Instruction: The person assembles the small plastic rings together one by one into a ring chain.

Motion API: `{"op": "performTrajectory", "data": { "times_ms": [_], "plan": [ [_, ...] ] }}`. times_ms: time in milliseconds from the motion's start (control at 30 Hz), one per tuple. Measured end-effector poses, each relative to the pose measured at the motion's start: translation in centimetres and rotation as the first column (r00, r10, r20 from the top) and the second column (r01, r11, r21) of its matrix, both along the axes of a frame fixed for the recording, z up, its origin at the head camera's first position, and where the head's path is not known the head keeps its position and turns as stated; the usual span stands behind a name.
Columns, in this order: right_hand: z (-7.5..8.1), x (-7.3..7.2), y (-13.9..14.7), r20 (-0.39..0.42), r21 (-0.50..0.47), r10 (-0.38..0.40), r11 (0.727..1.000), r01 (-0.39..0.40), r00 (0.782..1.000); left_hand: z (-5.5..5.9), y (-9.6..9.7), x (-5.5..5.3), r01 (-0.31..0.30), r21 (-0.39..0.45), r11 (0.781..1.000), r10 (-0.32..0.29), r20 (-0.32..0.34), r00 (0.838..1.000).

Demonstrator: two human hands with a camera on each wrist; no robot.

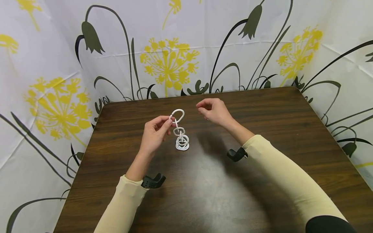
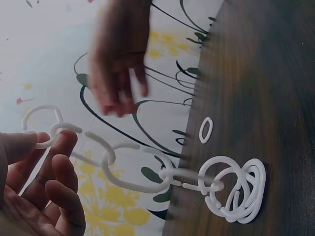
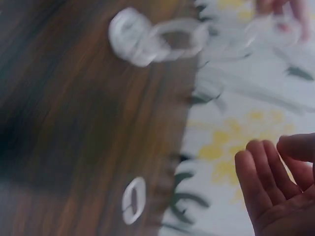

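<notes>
My left hand [image 1: 152, 134] pinches the top link of a white plastic chain [image 1: 177, 116] between thumb and fingers, near the link's lower left side. Linked rings hang down from it, and the lower ones lie in a small heap [image 2: 248, 191] on the table. To the right, my right hand [image 1: 214, 110] is raised over the table with nothing in it, apart from the chain. Its fingers [image 3: 268, 172] are loosely bent, with the thumb close to them. A single loose white link [image 3: 134, 200] lies on the table, visible in both wrist views.
The dark wooden table [image 1: 201, 200] reaches back to a white curtain [image 1: 204, 29] printed with yellow flowers and dark stems. Each wrist wears a black camera mount, one on the left [image 1: 153, 181] and one on the right [image 1: 236, 154].
</notes>
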State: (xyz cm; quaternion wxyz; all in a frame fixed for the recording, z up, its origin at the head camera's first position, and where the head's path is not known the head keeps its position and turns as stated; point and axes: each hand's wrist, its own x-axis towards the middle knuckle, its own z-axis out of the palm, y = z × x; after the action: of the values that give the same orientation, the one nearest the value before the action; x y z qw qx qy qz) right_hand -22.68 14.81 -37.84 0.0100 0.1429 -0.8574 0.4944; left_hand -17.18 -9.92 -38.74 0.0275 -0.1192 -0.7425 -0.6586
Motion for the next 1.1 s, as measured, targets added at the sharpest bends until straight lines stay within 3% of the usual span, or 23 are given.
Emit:
{"op": "performTrajectory", "data": {
  "times_ms": [67, 167, 367, 467, 667, 933, 1100],
  "plan": [
    [-1.4, -0.5, 1.0, -0.029, 0.134, -0.027, 0.991, 0.030, 0.999, -0.1, 0.0, 0.0, 0.009, 0.002, 1.000, -0.009, 0.001, 1.000],
    [-3.6, -1.0, 2.3, -0.047, 0.327, -0.002, 0.945, 0.017, 0.999, -0.2, 0.0, 0.0, 0.019, 0.008, 1.000, -0.019, 0.006, 1.000],
    [-7.7, -1.3, 4.0, -0.017, 0.607, 0.141, 0.788, -0.102, 0.990, -0.4, 0.0, 0.0, 0.038, 0.001, 0.999, -0.038, 0.013, 0.999],
    [-8.7, -1.2, 4.1, 0.004, 0.649, 0.177, 0.748, -0.137, 0.984, -0.4, 0.0, 0.1, 0.042, -0.002, 0.999, -0.042, 0.012, 0.999],
    [-8.9, -1.1, 3.4, -0.029, 0.668, 0.166, 0.736, -0.105, 0.986, -0.3, -0.1, 0.1, 0.043, -0.008, 0.999, -0.043, 0.009, 0.999],
    [-9.3, -0.9, 3.2, -0.156, 0.674, 0.080, 0.737, 0.046, 0.985, -0.4, -0.2, 0.0, 0.040, -0.017, 0.999, -0.040, 0.000, 0.999],
    [-9.5, -0.8, 3.1, -0.188, 0.669, 0.041, 0.737, 0.097, 0.981, -0.3, -0.2, 0.1, 0.043, -0.023, 0.999, -0.043, 0.002, 0.999]
  ]
}}
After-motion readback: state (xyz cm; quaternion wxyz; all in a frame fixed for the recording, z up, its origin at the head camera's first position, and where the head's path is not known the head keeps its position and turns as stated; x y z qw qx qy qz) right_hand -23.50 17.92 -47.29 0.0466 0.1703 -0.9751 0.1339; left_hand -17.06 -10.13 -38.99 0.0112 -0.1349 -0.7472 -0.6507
